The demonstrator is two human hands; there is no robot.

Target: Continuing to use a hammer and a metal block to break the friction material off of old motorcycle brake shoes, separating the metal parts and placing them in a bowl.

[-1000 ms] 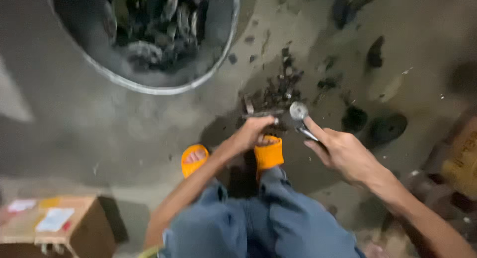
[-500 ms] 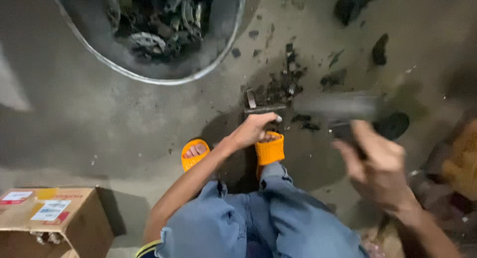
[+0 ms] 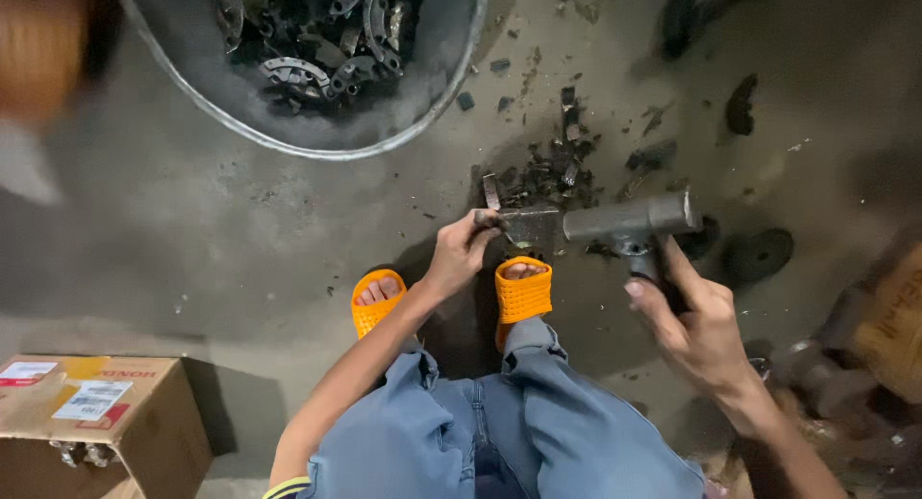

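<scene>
Grey hammer [image 3: 629, 220] sits clenched in my right hand [image 3: 696, 331] – head level with the flat metal piece [image 3: 519, 220] my left hand [image 3: 461, 252] pinches closed on the floor [image 3: 192, 220], beside the orange sandal [image 3: 523, 292], steadying it.

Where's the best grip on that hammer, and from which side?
On the handle, from the near side. The hammer has a heavy grey cylindrical head lying crosswise, with its handle running back toward the person. The right hand already wraps that handle, leaving the head clear over the metal piece.
</scene>
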